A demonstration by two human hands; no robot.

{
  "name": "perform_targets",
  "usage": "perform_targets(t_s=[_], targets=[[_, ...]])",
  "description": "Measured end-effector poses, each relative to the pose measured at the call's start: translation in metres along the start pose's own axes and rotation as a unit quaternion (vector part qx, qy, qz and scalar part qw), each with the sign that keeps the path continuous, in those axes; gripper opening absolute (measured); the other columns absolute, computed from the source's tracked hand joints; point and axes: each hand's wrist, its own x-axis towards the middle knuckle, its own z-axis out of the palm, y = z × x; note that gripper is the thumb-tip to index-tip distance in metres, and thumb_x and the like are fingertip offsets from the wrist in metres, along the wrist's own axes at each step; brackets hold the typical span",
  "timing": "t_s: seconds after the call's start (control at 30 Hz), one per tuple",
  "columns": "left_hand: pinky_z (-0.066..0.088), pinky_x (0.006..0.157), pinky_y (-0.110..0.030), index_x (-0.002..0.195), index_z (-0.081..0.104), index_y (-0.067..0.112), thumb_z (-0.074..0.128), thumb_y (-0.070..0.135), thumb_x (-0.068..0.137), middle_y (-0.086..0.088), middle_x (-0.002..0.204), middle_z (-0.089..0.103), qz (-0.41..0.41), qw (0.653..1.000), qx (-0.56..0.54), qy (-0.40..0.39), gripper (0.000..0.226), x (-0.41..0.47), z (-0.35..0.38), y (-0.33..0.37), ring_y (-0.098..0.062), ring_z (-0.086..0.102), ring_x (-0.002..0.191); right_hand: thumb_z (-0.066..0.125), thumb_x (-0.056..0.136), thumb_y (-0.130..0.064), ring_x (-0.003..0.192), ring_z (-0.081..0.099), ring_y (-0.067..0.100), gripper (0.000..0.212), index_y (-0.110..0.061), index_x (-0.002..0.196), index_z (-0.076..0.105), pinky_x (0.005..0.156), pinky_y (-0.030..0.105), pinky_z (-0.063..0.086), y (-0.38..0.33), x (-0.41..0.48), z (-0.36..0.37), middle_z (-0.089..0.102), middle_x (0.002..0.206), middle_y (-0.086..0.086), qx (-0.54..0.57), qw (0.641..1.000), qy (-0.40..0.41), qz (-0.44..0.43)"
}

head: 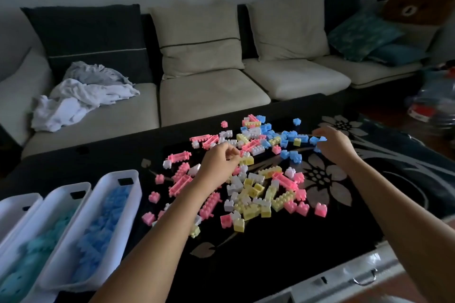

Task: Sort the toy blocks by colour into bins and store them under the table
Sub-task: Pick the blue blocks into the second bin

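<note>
Left hand [218, 163] is over the middle of the block pile [256, 194], fingers curled and thumb against forefinger; whether it pinches a piece I cannot tell. Right hand [333, 142] is at the pile's upper-right edge, fingers bent down onto the blue blocks [288, 135]. It is blurred, so I cannot tell grip from mere touch. Both forearms are bare and come in from the bottom of the frame. The pile lies loose on the table [270, 253], which is black with a pale flower pattern, at centre frame. Pink blocks [182, 181] lie mostly on the pile's left side, yellow blocks [251, 206] and white ones are mixed through its lower middle, and the blue ones are gathered at the upper right. Three white bins stand side by side on the table at lower left. The right bin [136, 189], nearest the pile, holds blue pieces. The middle bin [61, 190] holds teal pieces. The left bin [24, 198] is cut off by the frame edge, and I cannot see what it holds. The sofa [209, 96] runs across the upper half of the frame behind the table. A heap of white and grey cloth [81, 96] lies on its left seat. A brown plush bear [416, 7] sits at upper right.
</note>
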Motion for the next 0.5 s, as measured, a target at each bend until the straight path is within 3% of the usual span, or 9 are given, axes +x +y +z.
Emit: perform_targets(t_s=[0.07,0.13,0.23,0.3,0.5], targets=[[0.048,0.077,-0.02,0.098,0.061,0.014,0.057,0.016,0.09,0.0,0.097,0.063,0.01,1.0,0.001,-0.025,0.009,0.016,0.02,0.007,-0.014,0.06,0.091,0.056,0.082,-0.001,0.114,0.053,0.03,0.046,-0.013,0.127,0.056,0.083,0.029,0.041,0.028,0.007,-0.003,0.055,0.129,0.014,-0.005,1.0,0.01,0.028],[0.046,0.077,-0.017,0.103,0.061,0.012,0.059,0.013,0.089,-0.001,0.102,0.062,0.022,0.999,0.007,-0.044,0.014,0.028,0.036,0.012,-0.013,0.058,0.092,0.062,0.084,-0.006,0.118,0.05,0.028,0.055,-0.015,0.135,0.047,0.083,0.028,0.041,0.046,0.012,-0.002,0.045,0.139,0.013,-0.011,0.999,-0.006,0.038],[0.044,0.081,-0.02,0.111,0.06,0.015,0.063,0.017,0.087,0.001,0.111,0.059,0.052,0.996,0.013,-0.075,0.025,0.045,0.06,0.023,-0.011,0.055,0.097,0.075,0.076,-0.017,0.132,0.036,0.03,0.081,-0.017,0.145,0.032,0.103,0.037,0.037,0.061,0.026,0.001,0.031,0.148,0.015,-0.054,0.997,-0.059,0.014],[0.043,0.083,-0.023,0.117,0.058,0.016,0.065,0.019,0.086,0.005,0.114,0.055,0.064,0.992,0.031,-0.1,0.031,0.056,0.075,0.031,-0.01,0.052,0.098,0.081,0.07,-0.025,0.135,0.031,0.031,0.094,-0.021,0.147,0.027,0.108,0.041,0.034,0.063,0.038,0.002,0.027,0.15,0.014,-0.075,0.994,-0.078,-0.003],[0.044,0.088,-0.028,0.129,0.05,0.017,0.071,0.033,0.082,-0.005,0.129,0.051,0.047,0.988,0.091,-0.116,0.054,0.084,0.12,0.043,-0.018,0.055,0.11,0.078,0.069,-0.047,0.133,0.026,0.037,0.102,-0.028,0.149,0.018,0.102,0.043,0.036,0.051,0.07,0.008,0.027,0.146,0.017,-0.163,0.976,-0.14,0.036]])
